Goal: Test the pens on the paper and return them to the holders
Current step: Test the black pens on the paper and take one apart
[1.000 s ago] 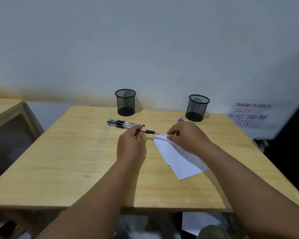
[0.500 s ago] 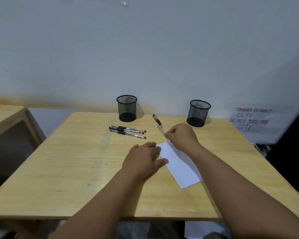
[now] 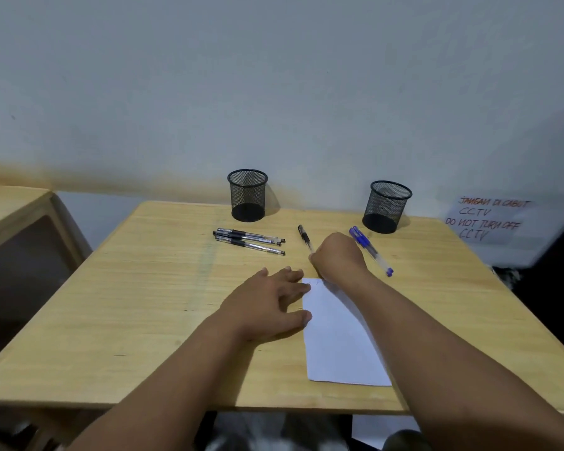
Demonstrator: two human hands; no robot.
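Nearest the camera, both bare forearms reach in from the bottom of the frame over the front edge of the wooden table [image 3: 118, 307]. The white paper [image 3: 336, 340] lies right of centre, its near edge close to the table's front edge; it sits squarer to the viewer than half a second ago, when it slanted more.

The left hand [image 3: 267, 304] lies flat and spread, palm down, grasping nothing, its fingertips just over the paper's left edge. A second ago that hand was up by the pens; it has since come back to steady the sheet.

Just beyond, the right hand [image 3: 337, 255] is clenched around a black pen [image 3: 305, 237], whose cap end sticks up and away toward the upper left while the tip meets the paper's far corner. A faint mark shows there; I cannot tell its shape. A second ago this pen was being passed across flat, between both hands.

Right of that hand, a blue pen [image 3: 370, 250] lies slanting on the bare wood, well short of the table's right edge. Left of centre, three black pens [image 3: 249, 240] lie side by side, touching, unmoved since earlier.

Farther back, two black mesh holders stand upright near the rear edge: the left holder [image 3: 247, 195] behind the three pens, the right holder [image 3: 386, 206] just behind the blue pen. The whole left half of the table is open wood. On the wall at right hangs a handwritten notice [image 3: 487, 219] about CCTV.
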